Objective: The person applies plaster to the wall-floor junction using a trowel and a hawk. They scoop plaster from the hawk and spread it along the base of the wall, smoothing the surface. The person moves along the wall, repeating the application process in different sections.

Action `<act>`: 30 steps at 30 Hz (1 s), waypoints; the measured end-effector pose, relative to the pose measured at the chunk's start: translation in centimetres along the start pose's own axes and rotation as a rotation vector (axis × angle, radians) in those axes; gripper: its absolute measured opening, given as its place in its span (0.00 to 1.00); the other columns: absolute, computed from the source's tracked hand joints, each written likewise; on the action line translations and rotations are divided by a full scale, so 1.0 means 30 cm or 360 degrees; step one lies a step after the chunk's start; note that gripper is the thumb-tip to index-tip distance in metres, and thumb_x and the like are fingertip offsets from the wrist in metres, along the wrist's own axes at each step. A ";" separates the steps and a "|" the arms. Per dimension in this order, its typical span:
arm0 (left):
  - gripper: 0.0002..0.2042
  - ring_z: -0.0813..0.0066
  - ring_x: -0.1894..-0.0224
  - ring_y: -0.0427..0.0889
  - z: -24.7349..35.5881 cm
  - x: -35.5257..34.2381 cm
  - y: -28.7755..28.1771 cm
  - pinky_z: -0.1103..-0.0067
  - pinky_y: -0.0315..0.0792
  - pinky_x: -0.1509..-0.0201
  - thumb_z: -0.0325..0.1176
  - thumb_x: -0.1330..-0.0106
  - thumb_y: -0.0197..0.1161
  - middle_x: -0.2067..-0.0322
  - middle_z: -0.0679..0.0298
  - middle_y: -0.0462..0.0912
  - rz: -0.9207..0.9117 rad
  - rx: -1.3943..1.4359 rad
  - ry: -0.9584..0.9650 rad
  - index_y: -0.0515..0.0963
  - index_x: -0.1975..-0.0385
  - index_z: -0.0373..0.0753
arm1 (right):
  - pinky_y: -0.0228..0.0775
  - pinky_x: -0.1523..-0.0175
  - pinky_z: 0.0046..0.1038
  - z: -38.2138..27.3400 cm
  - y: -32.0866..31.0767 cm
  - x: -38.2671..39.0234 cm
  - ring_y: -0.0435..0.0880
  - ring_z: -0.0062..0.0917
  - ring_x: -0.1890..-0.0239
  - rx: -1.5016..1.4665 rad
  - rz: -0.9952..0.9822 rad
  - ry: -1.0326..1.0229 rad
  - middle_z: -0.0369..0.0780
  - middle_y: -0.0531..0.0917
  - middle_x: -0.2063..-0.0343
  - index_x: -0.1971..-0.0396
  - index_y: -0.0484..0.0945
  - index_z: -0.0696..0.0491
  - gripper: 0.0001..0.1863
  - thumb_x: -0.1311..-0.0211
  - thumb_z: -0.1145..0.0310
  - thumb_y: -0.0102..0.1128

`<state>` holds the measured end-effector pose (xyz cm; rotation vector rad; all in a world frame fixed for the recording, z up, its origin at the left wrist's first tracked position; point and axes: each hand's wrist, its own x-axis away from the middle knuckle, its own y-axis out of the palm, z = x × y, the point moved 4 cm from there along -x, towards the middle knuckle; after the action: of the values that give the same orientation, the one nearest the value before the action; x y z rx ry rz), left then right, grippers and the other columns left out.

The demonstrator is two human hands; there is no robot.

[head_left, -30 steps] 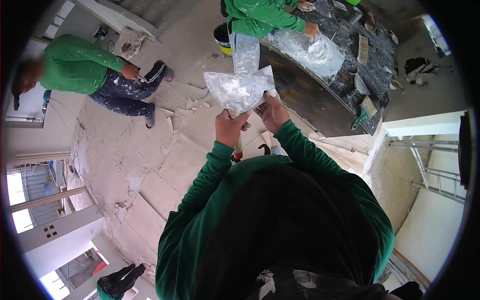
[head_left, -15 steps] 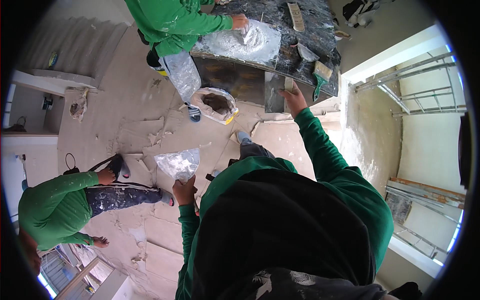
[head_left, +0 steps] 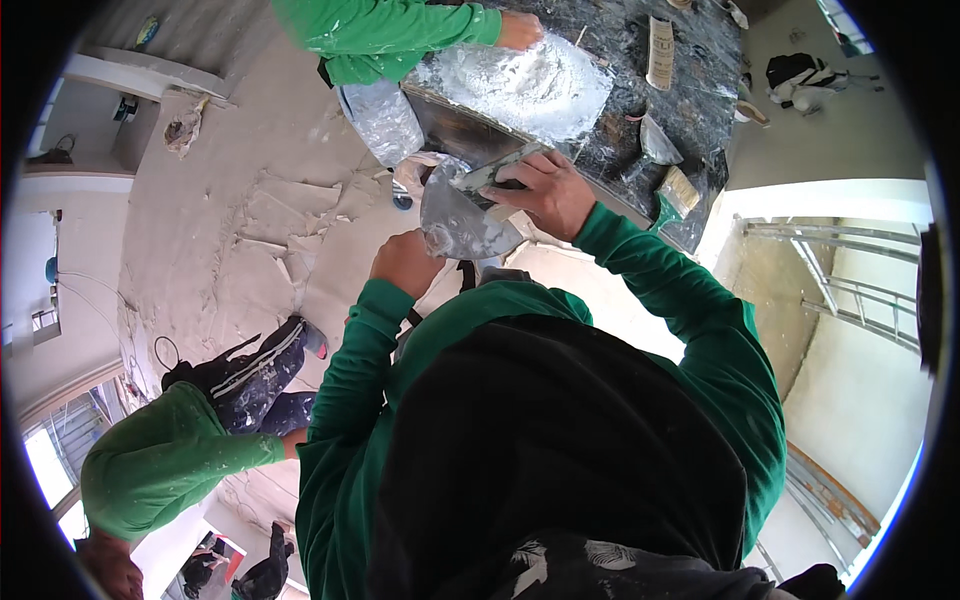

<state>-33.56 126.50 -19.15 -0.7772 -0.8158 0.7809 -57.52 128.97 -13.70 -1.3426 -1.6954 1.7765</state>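
Note:
My left hand [head_left: 408, 262] is closed around the handle end of a wide putty knife [head_left: 455, 212]; its flared grey blade carries smears. My right hand [head_left: 548, 192] grips a flat rectangular trowel [head_left: 497, 172], its fingers bent over the back. The trowel lies tilted across the upper part of the putty knife's blade; I cannot tell whether the two touch. Both tools are in front of my chest, by the near edge of a dark, stained work table [head_left: 625, 118]. On that table a heap of white powder [head_left: 535, 85] is spread out, with a co-worker's hand [head_left: 520, 30] at it.
A brush with a green handle [head_left: 678, 192], another scraper [head_left: 658, 140] and a flat tan piece [head_left: 660, 52] lie on the table. An open sack [head_left: 412, 172] stands below, partly hidden. Another person in green [head_left: 165, 455] bends at the left. Paper covers the floor [head_left: 220, 215].
My left hand has brought the putty knife forward and right. My right hand has drawn the trowel from the table's side to over the putty knife's blade. The view has turned slightly.

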 end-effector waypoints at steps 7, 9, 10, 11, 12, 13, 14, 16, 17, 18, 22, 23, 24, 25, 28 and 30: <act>0.15 0.45 0.62 0.81 0.129 -0.041 0.046 0.59 0.75 0.56 0.39 0.49 0.65 0.67 0.46 0.82 -0.0024 0.0129 -0.0083 0.78 0.68 0.33 | 0.69 0.53 0.33 0.224 -0.121 0.017 0.75 0.31 0.57 -0.0127 0.0298 0.0432 0.33 0.79 0.60 0.55 0.83 0.41 0.25 0.57 0.78 0.60; 0.15 0.45 0.62 0.80 0.130 -0.056 0.039 0.59 0.74 0.55 0.38 0.49 0.65 0.67 0.46 0.82 0.0001 0.0158 -0.0088 0.78 0.68 0.32 | 0.70 0.53 0.34 0.248 -0.217 0.032 0.76 0.34 0.60 -0.0252 0.0266 0.0383 0.38 0.80 0.59 0.54 0.82 0.47 0.28 0.60 0.84 0.58; 0.16 0.45 0.62 0.80 0.123 -0.060 0.029 0.59 0.74 0.55 0.38 0.49 0.65 0.67 0.46 0.82 0.0012 0.0163 -0.0080 0.78 0.68 0.32 | 0.70 0.52 0.33 0.228 -0.235 0.022 0.76 0.32 0.60 -0.0293 0.0144 0.0276 0.36 0.80 0.59 0.56 0.83 0.46 0.27 0.61 0.83 0.60; 0.16 0.45 0.62 0.80 0.117 -0.063 0.019 0.60 0.74 0.55 0.38 0.49 0.65 0.67 0.46 0.82 0.0023 0.0168 -0.0071 0.78 0.68 0.31 | 0.69 0.52 0.33 0.204 -0.221 0.023 0.76 0.31 0.59 -0.0281 0.0058 0.0156 0.35 0.79 0.61 0.56 0.83 0.44 0.26 0.60 0.81 0.61; 0.16 0.45 0.62 0.80 0.114 -0.074 0.017 0.60 0.74 0.55 0.38 0.49 0.66 0.67 0.46 0.82 0.0022 0.0176 -0.0045 0.78 0.68 0.31 | 0.69 0.52 0.32 0.184 -0.199 0.037 0.76 0.29 0.58 -0.0255 -0.0030 0.0052 0.34 0.79 0.63 0.56 0.83 0.42 0.26 0.60 0.79 0.61; 0.16 0.44 0.62 0.80 0.111 -0.079 0.008 0.60 0.74 0.56 0.39 0.49 0.65 0.67 0.45 0.82 0.0009 0.0176 -0.0066 0.78 0.68 0.31 | 0.69 0.51 0.32 0.165 -0.181 0.051 0.76 0.28 0.57 -0.0222 -0.0120 -0.0053 0.33 0.79 0.65 0.56 0.83 0.40 0.25 0.59 0.77 0.62; 0.17 0.44 0.61 0.80 0.109 -0.082 -0.004 0.60 0.74 0.56 0.40 0.49 0.65 0.68 0.45 0.81 -0.0005 0.0174 -0.0085 0.78 0.67 0.31 | 0.67 0.49 0.32 0.157 -0.140 0.077 0.75 0.26 0.56 -0.0171 -0.0193 -0.0078 0.31 0.77 0.64 0.57 0.83 0.39 0.25 0.60 0.76 0.62; 0.17 0.44 0.61 0.79 0.121 -0.088 0.004 0.60 0.74 0.57 0.40 0.49 0.65 0.68 0.44 0.81 -0.0047 0.0151 -0.0071 0.78 0.67 0.31 | 0.66 0.50 0.33 0.149 -0.097 0.075 0.75 0.26 0.55 -0.0154 -0.0108 -0.0042 0.31 0.77 0.63 0.56 0.83 0.38 0.25 0.59 0.76 0.62; 0.17 0.44 0.61 0.80 0.136 -0.090 0.018 0.61 0.74 0.56 0.40 0.49 0.65 0.68 0.44 0.81 -0.0080 0.0129 -0.0032 0.78 0.67 0.31 | 0.65 0.50 0.33 0.144 -0.078 0.073 0.74 0.26 0.55 -0.0138 -0.0071 -0.0014 0.30 0.76 0.63 0.56 0.83 0.38 0.25 0.59 0.76 0.62; 0.17 0.45 0.61 0.80 0.153 -0.092 0.037 0.61 0.74 0.56 0.40 0.49 0.65 0.68 0.44 0.81 -0.0118 0.0108 0.0009 0.78 0.67 0.31 | 0.64 0.52 0.32 0.157 -0.047 0.071 0.73 0.25 0.55 -0.0087 -0.0070 -0.0007 0.30 0.76 0.62 0.56 0.82 0.38 0.24 0.58 0.75 0.61; 0.17 0.46 0.61 0.81 0.205 -0.109 0.058 0.61 0.74 0.55 0.40 0.49 0.65 0.68 0.45 0.82 -0.0160 0.0099 -0.0022 0.78 0.68 0.30 | 0.65 0.55 0.29 0.233 -0.072 0.022 0.76 0.30 0.61 0.0002 0.0113 0.0041 0.32 0.79 0.62 0.58 0.82 0.44 0.19 0.53 0.74 0.62; 0.18 0.46 0.62 0.81 0.208 -0.105 0.041 0.61 0.74 0.56 0.40 0.49 0.66 0.68 0.45 0.82 -0.0146 0.0101 -0.0020 0.78 0.68 0.30 | 0.67 0.57 0.29 0.290 -0.095 0.020 0.77 0.29 0.63 -0.0194 0.0201 0.0317 0.32 0.79 0.63 0.58 0.82 0.45 0.16 0.50 0.72 0.62; 0.18 0.46 0.62 0.81 0.208 -0.102 0.035 0.62 0.74 0.57 0.41 0.49 0.66 0.68 0.45 0.82 -0.0143 0.0108 -0.0005 0.78 0.68 0.29 | 0.68 0.59 0.28 0.355 -0.116 0.039 0.78 0.28 0.65 -0.0381 0.0287 0.0606 0.32 0.80 0.64 0.59 0.82 0.47 0.13 0.46 0.71 0.62; 0.19 0.46 0.62 0.81 0.188 -0.095 0.033 0.62 0.74 0.57 0.41 0.48 0.66 0.68 0.45 0.82 -0.0130 0.0144 -0.0033 0.78 0.67 0.29 | 0.69 0.61 0.28 0.404 -0.144 0.048 0.79 0.27 0.67 -0.0580 0.0377 0.0871 0.32 0.80 0.64 0.60 0.82 0.48 0.10 0.43 0.70 0.62; 0.21 0.47 0.62 0.81 0.110 -0.074 0.055 0.63 0.74 0.58 0.43 0.48 0.66 0.68 0.45 0.82 -0.0103 0.0235 -0.0113 0.78 0.67 0.28 | 0.72 0.63 0.26 0.523 -0.227 0.121 0.82 0.19 0.66 -0.1367 0.0767 0.1291 0.38 0.84 0.68 0.63 0.80 0.58 0.11 0.36 0.65 0.60; 0.20 0.45 0.62 0.81 0.103 -0.065 0.063 0.62 0.74 0.58 0.42 0.50 0.66 0.68 0.43 0.82 -0.0095 0.0327 -0.0104 0.78 0.68 0.28 | 0.73 0.61 0.28 0.595 -0.147 0.159 0.83 0.21 0.65 -0.2055 0.1420 0.1358 0.39 0.84 0.70 0.62 0.79 0.59 0.13 0.39 0.64 0.63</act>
<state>-37.59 126.67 -19.93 -0.5446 -0.7995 0.8257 -75.61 123.23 -14.39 -3.0551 -1.7063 -0.1911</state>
